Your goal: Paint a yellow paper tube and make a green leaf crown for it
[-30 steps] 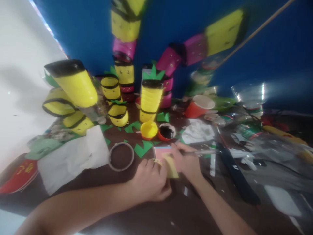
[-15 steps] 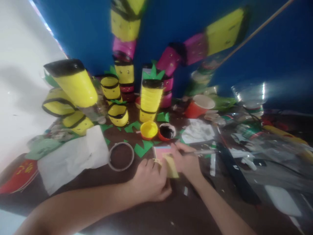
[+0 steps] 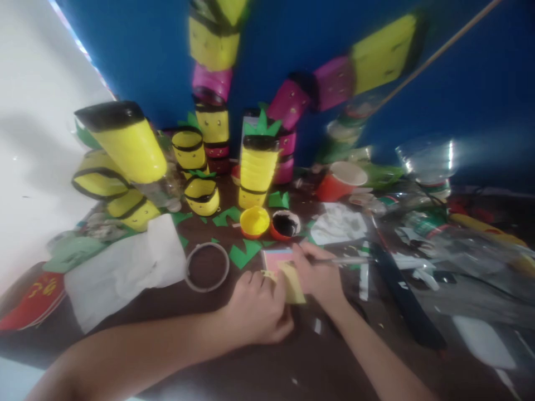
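My left hand (image 3: 261,306) is closed with curled fingers at the left side of a yellow paper piece (image 3: 296,287), which lies by a pink sheet (image 3: 278,257) on the dark table (image 3: 234,362). What its fingers hold, if anything, is hidden. My right hand (image 3: 320,275) is closed around a thin brush (image 3: 346,259); the brush tip is hard to make out near the fingertips. Just beyond the hands stand a cup of yellow paint (image 3: 254,221) and a cup of black paint (image 3: 286,225).
A clear ring (image 3: 207,267) and white cloth (image 3: 125,267) lie at the left. Green paper scraps (image 3: 244,253) surround the cups. Yellow bottle containers (image 3: 258,170) stand behind. Crumpled tissue (image 3: 338,224), a dark strip (image 3: 407,301) and clear bottles (image 3: 426,223) are at the right.
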`<state>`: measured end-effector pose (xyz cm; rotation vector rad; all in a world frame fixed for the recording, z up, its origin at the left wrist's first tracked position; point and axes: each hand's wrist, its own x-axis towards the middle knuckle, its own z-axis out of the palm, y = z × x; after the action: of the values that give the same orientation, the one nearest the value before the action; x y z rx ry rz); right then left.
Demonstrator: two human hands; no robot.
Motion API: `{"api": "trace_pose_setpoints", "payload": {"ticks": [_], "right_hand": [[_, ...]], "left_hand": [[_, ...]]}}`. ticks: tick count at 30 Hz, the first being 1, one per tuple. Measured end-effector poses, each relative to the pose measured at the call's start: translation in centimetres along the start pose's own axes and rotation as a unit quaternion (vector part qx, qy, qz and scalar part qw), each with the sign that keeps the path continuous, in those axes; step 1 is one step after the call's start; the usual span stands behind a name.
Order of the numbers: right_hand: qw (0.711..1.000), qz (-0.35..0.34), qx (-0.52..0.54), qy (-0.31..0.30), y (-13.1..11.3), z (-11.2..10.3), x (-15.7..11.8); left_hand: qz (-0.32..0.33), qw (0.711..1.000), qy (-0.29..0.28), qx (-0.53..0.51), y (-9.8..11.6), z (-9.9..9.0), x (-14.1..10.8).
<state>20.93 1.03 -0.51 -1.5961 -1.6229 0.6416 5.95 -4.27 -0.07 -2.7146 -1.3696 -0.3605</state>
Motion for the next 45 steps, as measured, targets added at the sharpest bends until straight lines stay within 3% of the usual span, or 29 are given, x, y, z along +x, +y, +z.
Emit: {"api": "trace_pose_setpoints", "payload": {"ticks": [36, 40, 45], "right_hand": [[1.000, 0.019, 0.021, -0.005, -0.41, -0.15, -0.08], [0.999, 0.001, 0.002, 0.051, -0.70, -0.32, -0.31], [0.999, -0.035, -0.028, 0.018, -0.28, -0.05, -0.44]], "left_hand": [[0.001, 1.000, -0.007, -0.008, 0.00, -0.28, 0.02], [-0.003, 1.000, -0.011, -0.008, 0.01, -0.22, 0.04], [-0.003, 1.000, -0.013, -0.006, -0.03, -0.13, 0.09]]}}
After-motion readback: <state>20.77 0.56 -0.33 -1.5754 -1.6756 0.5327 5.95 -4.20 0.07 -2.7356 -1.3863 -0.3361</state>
